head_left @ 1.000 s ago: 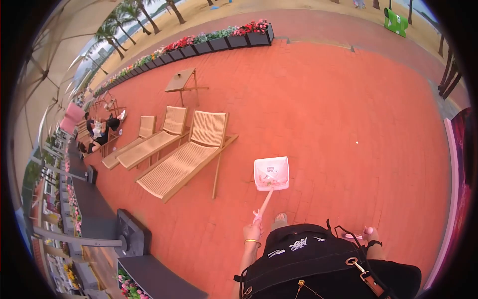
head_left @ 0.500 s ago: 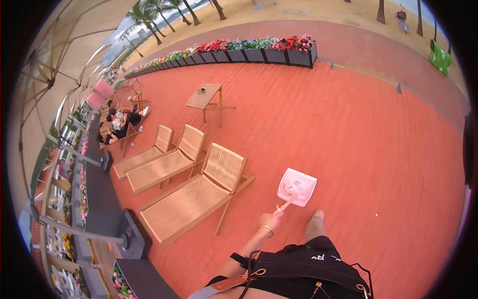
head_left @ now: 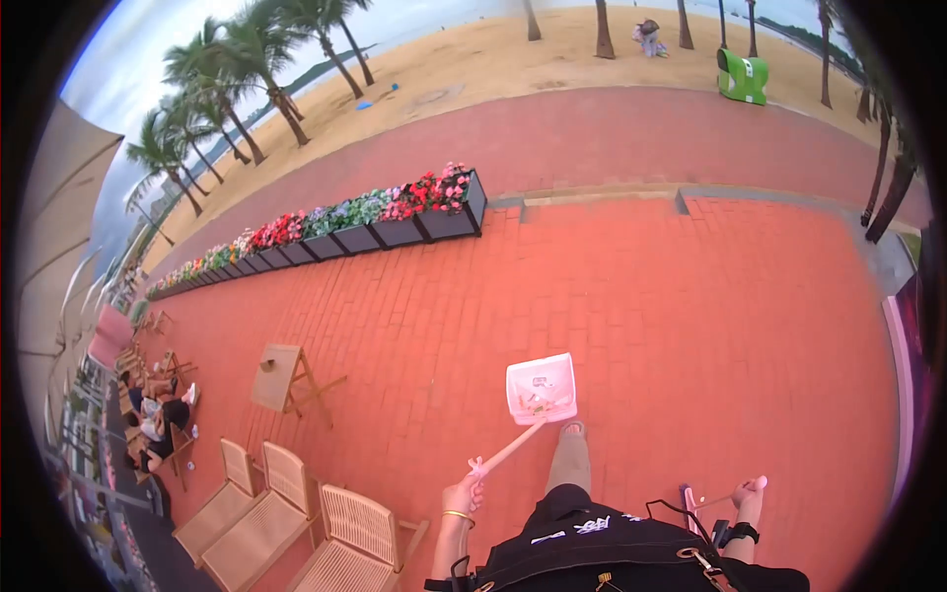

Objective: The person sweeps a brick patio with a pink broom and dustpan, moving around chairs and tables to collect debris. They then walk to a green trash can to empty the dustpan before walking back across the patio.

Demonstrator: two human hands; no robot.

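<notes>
My left hand point(head_left: 461, 496), with a gold bangle at the wrist, is closed round the long handle of a pink dustpan point(head_left: 542, 363). The pan hangs out in front of me with small bits of litter in it, a little beyond my foot point(head_left: 573, 428). At the lower right my right hand point(head_left: 749, 495) is closed on the pink-ended stick of a broom point(head_left: 688, 498); its pink head is partly hidden by my black bag point(head_left: 631, 553). A dark watch band sits on that wrist.
Wooden slatted loungers point(head_left: 357, 528) stand at the lower left, with a small folding table point(head_left: 280, 378) beyond. A long flower planter point(head_left: 400, 229) borders the red brick paving point(head_left: 671, 326). Seated people point(head_left: 163, 424) are at far left. Past a low step lie a path, sand and palms.
My view has swung to the right, so the loungers and planter sit further left. The right hand and broom have come into view. The dustpan stays in my left hand.
</notes>
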